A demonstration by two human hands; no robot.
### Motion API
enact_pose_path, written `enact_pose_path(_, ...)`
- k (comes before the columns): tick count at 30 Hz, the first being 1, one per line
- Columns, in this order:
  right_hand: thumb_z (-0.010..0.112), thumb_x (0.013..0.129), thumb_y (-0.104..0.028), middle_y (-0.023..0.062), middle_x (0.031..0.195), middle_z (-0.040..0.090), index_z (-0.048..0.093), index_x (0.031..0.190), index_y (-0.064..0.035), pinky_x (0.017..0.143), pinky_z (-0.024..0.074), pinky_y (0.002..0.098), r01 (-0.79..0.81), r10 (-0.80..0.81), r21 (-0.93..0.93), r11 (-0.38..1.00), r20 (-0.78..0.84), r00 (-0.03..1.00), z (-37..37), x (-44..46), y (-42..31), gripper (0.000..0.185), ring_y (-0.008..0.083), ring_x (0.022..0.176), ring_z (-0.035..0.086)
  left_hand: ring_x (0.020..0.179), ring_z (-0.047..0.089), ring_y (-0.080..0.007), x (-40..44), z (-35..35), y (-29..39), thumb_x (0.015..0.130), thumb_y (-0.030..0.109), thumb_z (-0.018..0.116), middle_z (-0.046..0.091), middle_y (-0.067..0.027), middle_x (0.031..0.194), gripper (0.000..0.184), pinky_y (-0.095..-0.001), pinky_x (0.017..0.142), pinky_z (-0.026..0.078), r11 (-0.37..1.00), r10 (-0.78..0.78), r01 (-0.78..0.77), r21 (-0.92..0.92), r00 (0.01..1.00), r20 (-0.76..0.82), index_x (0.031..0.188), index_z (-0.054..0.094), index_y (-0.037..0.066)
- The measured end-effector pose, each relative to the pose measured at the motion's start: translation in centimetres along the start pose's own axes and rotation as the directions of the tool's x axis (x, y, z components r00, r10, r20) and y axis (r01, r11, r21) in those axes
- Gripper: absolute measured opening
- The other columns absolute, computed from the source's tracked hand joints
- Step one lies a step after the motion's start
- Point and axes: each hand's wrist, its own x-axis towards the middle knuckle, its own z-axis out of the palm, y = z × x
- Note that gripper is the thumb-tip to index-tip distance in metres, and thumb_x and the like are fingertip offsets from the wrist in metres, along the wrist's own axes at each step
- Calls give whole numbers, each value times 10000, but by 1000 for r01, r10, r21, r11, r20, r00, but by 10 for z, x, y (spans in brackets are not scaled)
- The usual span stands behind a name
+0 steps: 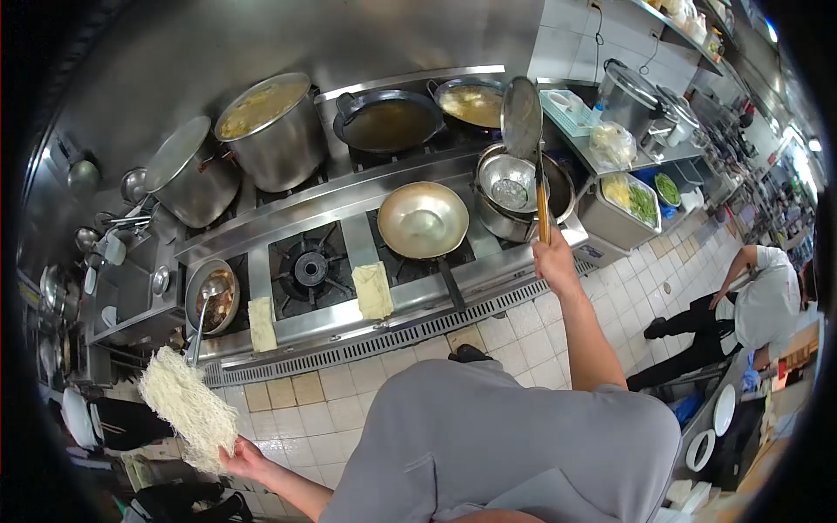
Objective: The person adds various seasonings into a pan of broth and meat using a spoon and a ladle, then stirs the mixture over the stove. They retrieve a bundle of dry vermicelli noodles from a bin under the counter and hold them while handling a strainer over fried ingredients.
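Observation:
My left hand [246,459] pinches the edge of a flat block of pale dried noodles [187,405], held out to the left in front of the stove. My right hand [554,261] is wrapped round the wooden handle of a round wire strainer [521,118]. Its head is raised, tilted, above a pot [499,225] in which a metal colander [507,181] sits. Between my hands, a bare metal wok [423,220] rests on a burner with its dark handle toward me.
Two tall stockpots [270,131] stand at the back left. Behind the wok are a dark pan of oil [388,120] and another pan [471,103] of yellowish liquid. Folded cloths [373,291] lie along the stove's front edge. A bowl with a ladle [212,296] sits left. Another person [767,296] stands at right.

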Motion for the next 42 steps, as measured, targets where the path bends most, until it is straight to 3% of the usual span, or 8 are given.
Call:
enact_pose_path(5,578,886,-109,74,732,612,606,943,14,574,488,379,276,-281,-123,953,-22,959,-32,134,0,138,195,558,591,1179,588,-351,-60,8,-45,895,-21,567,580,-241,1308,447,-467,996,513,1000,10,-9,-12,994,106,1318,465,-123)
enact_pose_path(8,586,894,-119,93,745,630,623,967,19,532,489,363,448,-466,-218,867,-34,884,-45,235,20,160,190,544,597,1172,593,-351,-109,19,-79,885,-17,576,585,-240,1300,458,-457,980,523,998,66,-65,-15,996,52,1318,467,-119)
enact_pose_path(11,587,906,-128,104,759,640,618,962,22,472,476,346,164,-158,-98,982,66,985,-51,307,22,163,177,507,581,1161,600,-346,-169,35,-116,877,-5,585,594,-231,1289,466,-448,969,530,990,132,-132,42,991,-2,1315,472,-115)
enact_pose_path(15,584,926,-131,85,719,610,580,894,27,420,452,339,102,-110,82,991,104,988,-43,384,55,161,158,465,541,1120,623,-334,-231,48,-157,876,20,592,624,-213,1247,457,-430,955,535,988,144,-142,56,989,-19,1301,491,-113)
enact_pose_path(21,580,952,-138,50,668,559,562,851,-19,417,416,320,-149,1,383,912,361,932,-31,436,83,157,135,449,483,1064,649,-300,-293,80,-187,896,62,589,649,-190,1218,414,-388,878,561,984,144,-138,110,988,-46,1277,529,-90)
enact_pose_path(31,555,971,-111,41,759,546,516,978,-58,450,328,270,-451,51,458,766,656,753,-57,438,93,66,107,494,419,921,679,-264,-331,108,-202,879,99,635,695,-154,1106,369,-341,733,569,972,178,-168,163,983,-46,1213,588,-52)
enact_pose_path(34,565,978,-121,28,764,552,529,954,-65,460,376,269,-524,71,481,703,686,724,-76,425,88,72,110,504,418,926,674,-260,-310,90,-189,877,101,643,692,-152,1114,374,-341,738,564,969,167,-157,190,985,-39,1214,586,-52)
enact_pose_path(42,569,980,-130,34,791,561,531,1009,-55,466,361,230,-602,66,538,590,711,700,-103,390,75,88,76,534,418,1037,661,-313,-287,90,-193,891,60,603,661,-186,1196,413,-398,866,569,987,98,-97,128,995,-6,1275,540,-81)
